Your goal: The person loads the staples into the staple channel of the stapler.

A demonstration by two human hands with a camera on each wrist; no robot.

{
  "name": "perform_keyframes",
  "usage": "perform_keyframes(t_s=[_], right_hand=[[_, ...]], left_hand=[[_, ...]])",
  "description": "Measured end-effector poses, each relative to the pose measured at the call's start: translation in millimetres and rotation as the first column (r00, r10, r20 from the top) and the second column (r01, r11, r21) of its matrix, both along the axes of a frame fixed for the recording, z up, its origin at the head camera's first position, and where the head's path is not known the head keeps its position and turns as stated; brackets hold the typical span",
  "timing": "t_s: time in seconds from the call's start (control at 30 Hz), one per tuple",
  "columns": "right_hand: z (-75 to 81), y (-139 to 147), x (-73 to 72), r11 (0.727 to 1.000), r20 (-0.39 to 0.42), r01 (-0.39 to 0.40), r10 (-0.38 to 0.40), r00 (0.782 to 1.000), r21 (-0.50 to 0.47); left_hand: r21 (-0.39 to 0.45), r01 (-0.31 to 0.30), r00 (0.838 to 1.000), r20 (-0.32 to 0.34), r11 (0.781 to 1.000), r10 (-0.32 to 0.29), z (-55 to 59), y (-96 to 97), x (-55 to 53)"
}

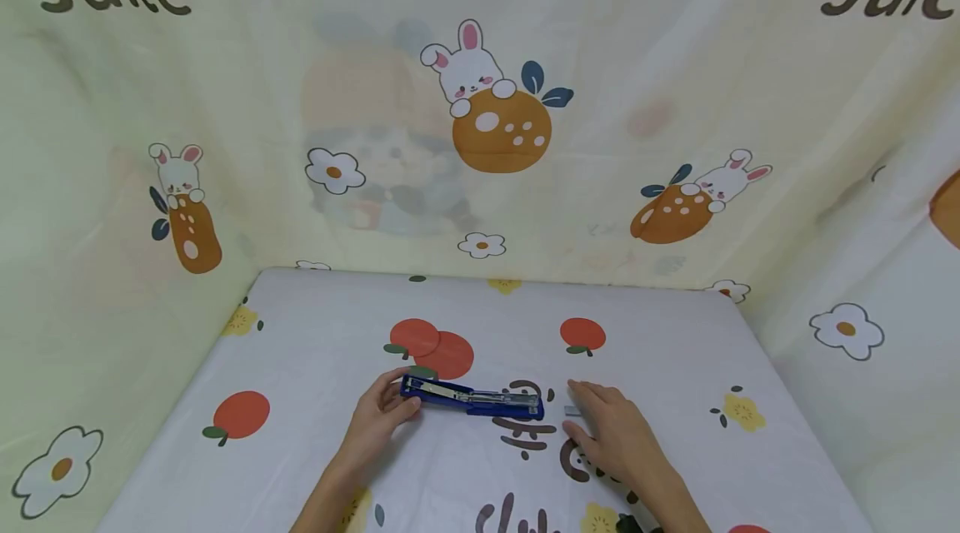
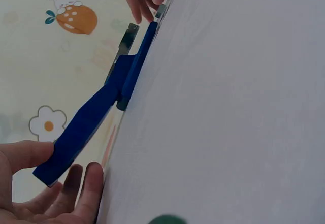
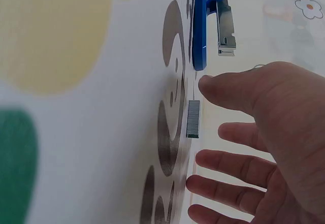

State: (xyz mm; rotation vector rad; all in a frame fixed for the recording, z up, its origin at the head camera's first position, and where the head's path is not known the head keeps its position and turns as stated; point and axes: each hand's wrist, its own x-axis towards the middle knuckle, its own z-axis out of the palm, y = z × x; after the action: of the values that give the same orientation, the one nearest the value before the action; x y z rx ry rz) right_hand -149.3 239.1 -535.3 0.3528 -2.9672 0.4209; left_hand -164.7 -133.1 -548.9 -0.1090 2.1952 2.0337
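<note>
A blue stapler point(image 1: 486, 410) lies opened out on the table, its top arm swung back to the left and its metal staple channel exposed. My left hand point(image 1: 375, 418) grips the end of that top arm between thumb and fingers; in the left wrist view the stapler's blue arm point(image 2: 76, 137) slants up from this hold. Just right of the base sits a short grey strip of staples point(image 3: 193, 118) on the cloth. Around it hovers my right hand point(image 1: 617, 431), thumb and fingers spread apart on either side. In the right wrist view a gap shows between fingers and staples.
A white printed cloth point(image 1: 315, 366) with apples, flowers and dark lettering covers the table. Curtains point(image 1: 600, 33) with rabbit and orange prints rise behind it and along both sides.
</note>
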Motion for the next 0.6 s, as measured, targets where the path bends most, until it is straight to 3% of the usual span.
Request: perform_keyframes(t_s=[0.27,0.6], right_hand=[[-1.3,-1,-0.9,1.0,-0.013,0.0,0.0,1.0,-0.003],[-0.2,-1,-2.6,1.0,0.029,0.008,-0.008,1.0,-0.026]], left_hand=[[0.117,0.006,0.995,0.097,0.993,-0.017,-0.6,3.1,-0.1],[0.32,-0.014,0.991,0.128,0.947,-0.029,-2.9,11.8,-3.1]])
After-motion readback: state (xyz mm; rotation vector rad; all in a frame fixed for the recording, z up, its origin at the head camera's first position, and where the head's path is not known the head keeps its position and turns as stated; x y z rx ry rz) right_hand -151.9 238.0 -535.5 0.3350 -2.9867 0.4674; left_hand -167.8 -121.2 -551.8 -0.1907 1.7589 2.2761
